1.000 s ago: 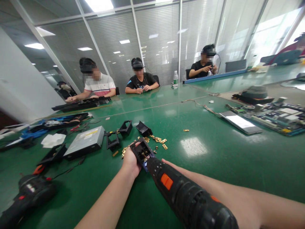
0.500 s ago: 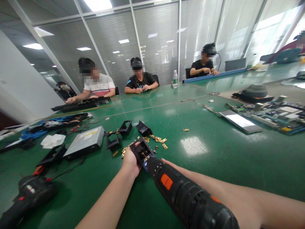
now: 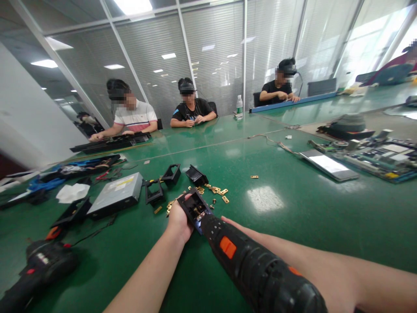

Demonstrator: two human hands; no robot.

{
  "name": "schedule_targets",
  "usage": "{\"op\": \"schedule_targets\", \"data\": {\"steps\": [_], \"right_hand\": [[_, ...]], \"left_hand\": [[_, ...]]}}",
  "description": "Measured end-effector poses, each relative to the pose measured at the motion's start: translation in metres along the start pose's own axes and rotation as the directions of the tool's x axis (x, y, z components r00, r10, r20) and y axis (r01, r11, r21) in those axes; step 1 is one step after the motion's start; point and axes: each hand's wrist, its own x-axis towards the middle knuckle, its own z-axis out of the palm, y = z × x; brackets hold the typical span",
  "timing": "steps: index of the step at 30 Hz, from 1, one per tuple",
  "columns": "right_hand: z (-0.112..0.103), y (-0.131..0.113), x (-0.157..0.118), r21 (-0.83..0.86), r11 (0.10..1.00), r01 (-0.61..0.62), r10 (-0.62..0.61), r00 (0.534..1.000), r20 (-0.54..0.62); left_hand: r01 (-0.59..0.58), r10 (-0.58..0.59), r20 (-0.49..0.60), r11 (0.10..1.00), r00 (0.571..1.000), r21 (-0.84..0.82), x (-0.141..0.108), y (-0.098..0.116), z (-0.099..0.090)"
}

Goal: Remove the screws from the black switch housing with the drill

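My left hand (image 3: 178, 221) is closed around a small black rectangular plastic housing (image 3: 190, 202), tilted so its hollow faces me. Brass-coloured parts show inside it, lit near the tool's nose. In my right hand (image 3: 239, 226), mostly hidden behind the tool, is a black cordless drill (image 3: 250, 261) with an orange switch. Its nose reaches into the near end of the housing; the bit's tip cannot be made out. Just beyond lie several small brass plates (image 3: 216, 190) and a few screws (image 3: 213, 201). More black plastic housings (image 3: 171, 174) sit behind them.
To the left are a silver disc drive (image 3: 115, 193), a white tissue (image 3: 72, 192) and another power drill (image 3: 48, 261). A phone (image 3: 329, 166) and circuit boards (image 3: 387, 156) lie at the right. Several people sit across the green table (image 3: 293, 208).
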Motion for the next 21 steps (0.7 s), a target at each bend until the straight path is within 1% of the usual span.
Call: {"op": "schedule_targets", "data": {"steps": [8, 13, 19, 21], "right_hand": [[-0.0003, 0.0002, 0.0008, -0.035, 0.998, 0.046, -0.047, 0.998, -0.035], [0.0001, 0.0019, 0.0012, -0.005, 1.000, 0.029, -0.029, 0.999, -0.024], [0.0032, 0.0041, 0.0019, 0.033, 0.997, 0.070, -0.069, 0.997, -0.028], [0.0039, 0.0033, 0.0016, 0.036, 0.997, 0.066, -0.064, 0.997, -0.037]], "left_hand": [[-0.014, 0.013, 0.024, 0.998, 1.000, 0.059, 0.0005, 0.0000, -0.0009], [-0.028, 0.027, 0.024, 0.998, 0.999, 0.059, 0.0018, -0.0012, -0.0013], [-0.037, 0.036, 0.026, 0.998, 0.999, 0.052, 0.0026, -0.0017, -0.0014], [-0.034, 0.032, 0.027, 0.998, 0.999, 0.054, 0.0022, -0.0014, -0.0009]]}}
